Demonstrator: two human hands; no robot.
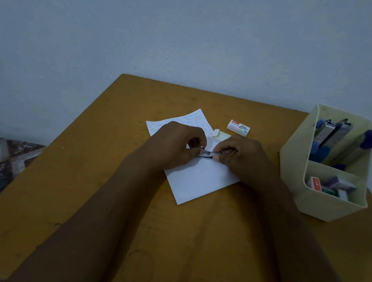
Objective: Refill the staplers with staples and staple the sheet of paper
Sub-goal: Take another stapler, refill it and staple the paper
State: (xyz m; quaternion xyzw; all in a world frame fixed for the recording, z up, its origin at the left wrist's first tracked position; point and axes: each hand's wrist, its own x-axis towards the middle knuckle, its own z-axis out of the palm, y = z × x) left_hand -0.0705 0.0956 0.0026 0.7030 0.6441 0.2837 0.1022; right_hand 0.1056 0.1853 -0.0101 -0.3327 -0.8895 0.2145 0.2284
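Metal glinted where the stapler (209,154) was held over the sheet of paper (199,182), right hand (243,158) gripping its body and left hand (175,146) pinching its end; loading likely called for a straight feed, body held steady.

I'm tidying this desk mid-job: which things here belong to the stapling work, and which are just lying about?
In use: small dark stapler, held by left hand and right hand; white paper sheets; small white staple box; blue-handled staplers standing in the cream plastic organiser.
Lying about: patterned cloth beside the brown wooden table.
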